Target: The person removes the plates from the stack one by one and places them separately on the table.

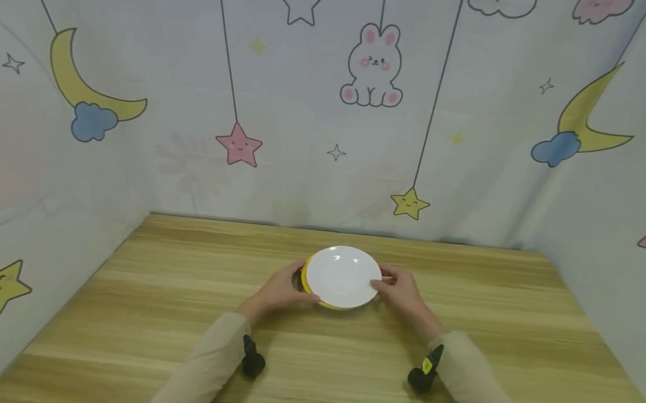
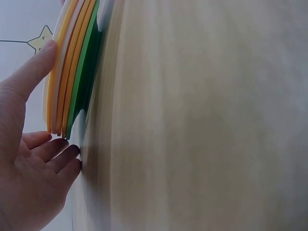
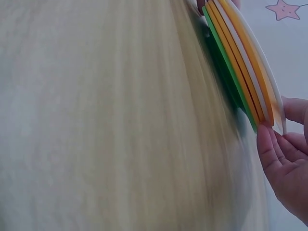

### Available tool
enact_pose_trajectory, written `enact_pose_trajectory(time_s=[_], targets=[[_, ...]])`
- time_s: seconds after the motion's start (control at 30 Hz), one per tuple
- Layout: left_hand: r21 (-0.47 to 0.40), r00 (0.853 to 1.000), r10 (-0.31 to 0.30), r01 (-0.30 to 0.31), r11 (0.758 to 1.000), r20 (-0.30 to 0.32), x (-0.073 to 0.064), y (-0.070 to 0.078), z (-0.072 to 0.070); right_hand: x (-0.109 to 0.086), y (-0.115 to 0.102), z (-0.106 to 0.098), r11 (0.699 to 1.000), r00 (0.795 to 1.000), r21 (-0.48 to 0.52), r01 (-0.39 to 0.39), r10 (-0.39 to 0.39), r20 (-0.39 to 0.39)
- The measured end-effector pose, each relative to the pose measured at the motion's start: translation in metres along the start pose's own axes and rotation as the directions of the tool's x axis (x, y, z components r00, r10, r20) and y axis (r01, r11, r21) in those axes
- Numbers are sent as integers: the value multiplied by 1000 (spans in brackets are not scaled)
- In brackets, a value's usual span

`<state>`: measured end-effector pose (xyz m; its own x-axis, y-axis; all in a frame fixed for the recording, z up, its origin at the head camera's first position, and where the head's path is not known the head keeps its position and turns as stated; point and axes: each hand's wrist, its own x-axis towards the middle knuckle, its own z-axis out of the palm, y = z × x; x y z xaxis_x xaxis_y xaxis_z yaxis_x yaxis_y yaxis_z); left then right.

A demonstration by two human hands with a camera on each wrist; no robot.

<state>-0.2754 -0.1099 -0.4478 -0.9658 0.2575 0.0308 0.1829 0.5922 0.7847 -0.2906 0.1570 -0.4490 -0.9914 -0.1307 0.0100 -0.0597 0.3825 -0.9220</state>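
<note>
The left hand (image 1: 279,290) and the right hand (image 1: 407,296) hold a stack (image 3: 240,62) of plates from either side. The left one grips its near left edge, thumb against the rim and the other fingers bent at the edge below. The right one pinches the edge of the white plate (image 1: 343,277) on top, thumb above and fingers underneath, with fingertips also touching the rims below it. The white plate sits a little to the right of the yellow plate (image 1: 304,279) beneath, whose rim shows along the left. From the side, more yellow or orange rims and a pale one follow, down to a green plate (image 2: 83,67) at the bottom, facing the surface (image 1: 336,371); whether it touches the wood, I cannot tell. The stack is about midway across, towards the back. Pale sleeves (image 1: 196,364) cover the arms, and a small black device (image 1: 253,360) is at the left wrist. Behind hangs a white cloth (image 1: 310,90) printed with a rabbit (image 1: 374,67), stars and moons
</note>
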Motion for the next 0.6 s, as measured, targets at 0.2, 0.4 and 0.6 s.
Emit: enact_pose_trajectory(time_s=[0.2, 0.4, 0.6], targets=[[-3, 1000, -21, 21, 1000, 17, 1, -1, 1, 2, 1, -6, 999, 1000, 41, -2, 1, 28], [-5, 999, -31, 31, 999, 29, 1, 0, 0, -1, -3, -11, 997, 998, 77, -6, 2, 55], [-14, 999, -26, 27, 1000, 24, 1, -2, 0, -2, -5, -13, 996, 998, 89, -26, 20, 64]])
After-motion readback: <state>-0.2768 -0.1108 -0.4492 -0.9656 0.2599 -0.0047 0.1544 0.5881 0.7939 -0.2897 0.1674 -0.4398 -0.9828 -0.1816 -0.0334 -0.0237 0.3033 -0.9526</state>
